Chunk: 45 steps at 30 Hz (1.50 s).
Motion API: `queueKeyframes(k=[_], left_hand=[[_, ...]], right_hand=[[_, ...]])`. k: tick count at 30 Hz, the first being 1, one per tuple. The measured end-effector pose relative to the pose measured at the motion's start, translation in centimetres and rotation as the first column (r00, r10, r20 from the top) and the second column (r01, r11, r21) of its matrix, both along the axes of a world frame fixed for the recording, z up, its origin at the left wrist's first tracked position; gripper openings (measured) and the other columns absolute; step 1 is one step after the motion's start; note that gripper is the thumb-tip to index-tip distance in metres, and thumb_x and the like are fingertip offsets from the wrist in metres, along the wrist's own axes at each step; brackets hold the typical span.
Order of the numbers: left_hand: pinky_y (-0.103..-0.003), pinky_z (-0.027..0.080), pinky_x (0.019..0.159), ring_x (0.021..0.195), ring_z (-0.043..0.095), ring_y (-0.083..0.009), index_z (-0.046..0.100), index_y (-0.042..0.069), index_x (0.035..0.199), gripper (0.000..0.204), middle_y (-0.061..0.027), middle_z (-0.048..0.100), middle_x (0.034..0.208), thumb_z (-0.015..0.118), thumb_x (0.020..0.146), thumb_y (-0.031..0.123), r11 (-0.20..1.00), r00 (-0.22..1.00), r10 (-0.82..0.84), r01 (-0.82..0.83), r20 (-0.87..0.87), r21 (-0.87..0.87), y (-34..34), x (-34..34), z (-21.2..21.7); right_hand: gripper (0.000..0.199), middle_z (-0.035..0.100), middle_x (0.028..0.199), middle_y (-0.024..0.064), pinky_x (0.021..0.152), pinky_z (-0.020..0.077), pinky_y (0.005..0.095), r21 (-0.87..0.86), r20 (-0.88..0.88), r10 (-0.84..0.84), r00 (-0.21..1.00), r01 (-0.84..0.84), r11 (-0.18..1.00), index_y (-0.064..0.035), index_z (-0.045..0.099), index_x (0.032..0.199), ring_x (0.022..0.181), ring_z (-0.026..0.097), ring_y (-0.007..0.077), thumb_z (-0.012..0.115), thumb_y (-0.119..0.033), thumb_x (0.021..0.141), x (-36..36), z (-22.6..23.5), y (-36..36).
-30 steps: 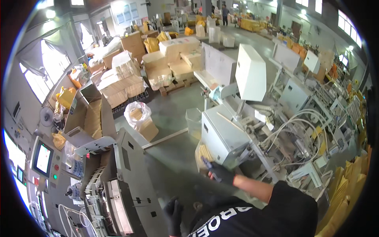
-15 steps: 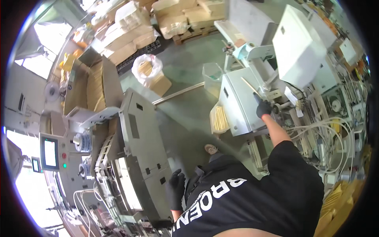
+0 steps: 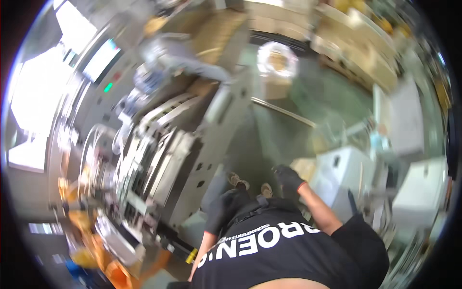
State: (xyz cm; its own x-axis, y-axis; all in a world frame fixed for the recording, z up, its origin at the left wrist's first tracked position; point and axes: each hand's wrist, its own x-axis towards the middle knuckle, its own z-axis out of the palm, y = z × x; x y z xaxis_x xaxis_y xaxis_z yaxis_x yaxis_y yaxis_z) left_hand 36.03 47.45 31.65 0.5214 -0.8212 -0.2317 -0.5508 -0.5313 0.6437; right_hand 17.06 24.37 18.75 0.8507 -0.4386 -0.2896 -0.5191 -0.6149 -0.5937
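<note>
My right hand, in a dark glove with a red cuff, is out in front of my body at the right. Its fingers reach forward, loosely bent, with nothing seen in them. My left hand, also gloved, hangs low beside my waist, close to the grey machine at my left. Motion smears its fingers, so whether it holds anything does not show. On the white cabinet right of my right hand lies a thin stick with a dark end, apart from both hands.
To the left stands a long grey machine with rollers, cables and a lit screen. A bagged bin on a carton stands ahead on the floor. Stacked cartons are behind it. Orange things lie at the lower left.
My view has swung to the left. My right hand has come away from the stick at the cabinet and moved in toward my body. My left hand remains low by my waist.
</note>
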Motion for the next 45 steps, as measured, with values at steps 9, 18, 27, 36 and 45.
queueKeyframes(k=[9, 18, 27, 36, 45], left_hand=[[-0.042, 0.046, 0.069, 0.082, 0.060, -0.0335, 0.061, 0.010, 0.099, 0.026, -0.0170, 0.062, 0.086, 0.055, 0.081, 0.027, 0.956, 0.970, 0.243, -0.245, -0.032, -0.161, 0.7, 12.3, 1.4], [-0.039, 0.047, 0.071, 0.085, 0.061, -0.0334, 0.062, 0.004, 0.104, 0.036, -0.0211, 0.062, 0.092, 0.056, 0.083, 0.033, 0.851, 0.829, 0.522, -0.522, -0.202, 0.056, 4.4, 16.8, 1.2], [-0.038, 0.046, 0.080, 0.093, 0.060, -0.0337, 0.060, 0.000, 0.102, 0.031, -0.0196, 0.062, 0.098, 0.052, 0.086, 0.026, 0.439, 0.430, 0.873, -0.898, -0.231, -0.013, 2.1, 16.8, -1.5], [-0.037, 0.044, 0.084, 0.097, 0.058, -0.0335, 0.057, -0.001, 0.108, 0.035, -0.0200, 0.061, 0.103, 0.052, 0.087, 0.026, 0.236, 0.195, 0.924, -0.968, -0.330, 0.088, -0.4, 15.3, -4.1], [-0.036, 0.045, 0.083, 0.097, 0.058, -0.0309, 0.058, 0.004, 0.108, 0.033, -0.0170, 0.061, 0.105, 0.054, 0.085, 0.028, -0.014, -0.068, 0.970, -0.973, -0.231, 0.230, -3.4, 10.2, -0.7]], right_hand=[[0.027, 0.059, 0.101, 0.0186, 0.077, 0.0454, 0.0404, 0.073, -0.021, 0.687, 0.726, -0.684, 0.726, -0.0054, 0.059, 0.100, 0.091, 0.058, 0.0318, 0.051, -0.024, 0.083, 23.9, 5.5, 1.3], [0.027, 0.062, 0.097, 0.0155, 0.079, 0.0453, 0.0347, 0.056, 0.412, 0.499, 0.762, -0.568, 0.821, -0.0035, 0.059, 0.104, 0.090, 0.060, 0.0275, 0.054, -0.021, 0.085, 48.8, 11.8, -0.4], [0.022, 0.062, 0.086, 0.0178, 0.072, 0.0466, 0.0379, 0.217, 0.492, 0.610, 0.620, -0.767, 0.604, -0.0037, 0.061, 0.094, 0.081, 0.060, 0.0333, 0.053, -0.021, 0.083, 60.2, 10.4, 1.6], [0.030, 0.060, 0.086, 0.0185, 0.067, 0.0478, 0.0428, -0.437, 0.727, 0.537, 0.429, -0.314, 0.843, -0.0034, 0.056, 0.097, 0.075, 0.060, 0.0343, 0.055, -0.029, 0.081, 77.9, 9.1, 3.7], [0.027, 0.064, 0.085, 0.0159, 0.066, 0.0495, 0.0468, -0.512, 0.446, 0.620, 0.645, -0.384, 0.768, -0.0120, 0.064, 0.088, 0.080, 0.062, 0.0368, 0.040, -0.022, 0.083, 91.8, 3.3, 7.9]])
